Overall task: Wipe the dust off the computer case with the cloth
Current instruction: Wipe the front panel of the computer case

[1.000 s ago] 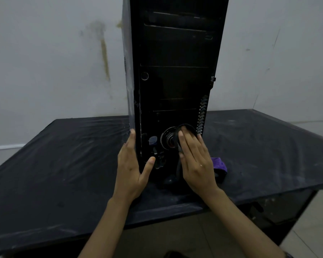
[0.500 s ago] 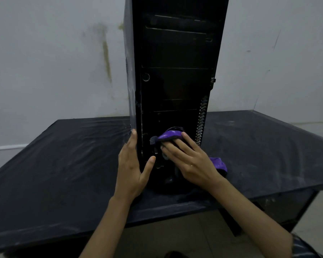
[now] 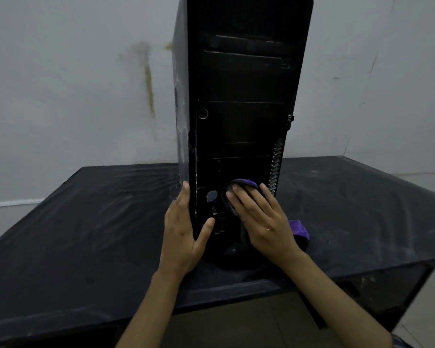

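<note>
Wiping step in hand: computer case point(image 3: 241, 101) upright on counter point(image 3: 86, 222), left hand point(image 3: 183, 232) bracing its lower left edge, right hand point(image 3: 261, 219) fingers point(image 3: 239, 199) straight, pressing cloth point(image 3: 244, 183) against lower front; next stroke probably needs steady pressure upward.

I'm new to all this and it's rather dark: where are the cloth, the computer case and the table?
cloth point(image 3: 246, 183), head view, purple fold above the fingertips.
computer case point(image 3: 241, 121), head view, middle of its front panel.
table point(image 3: 86, 222), head view, bare left top.
</note>
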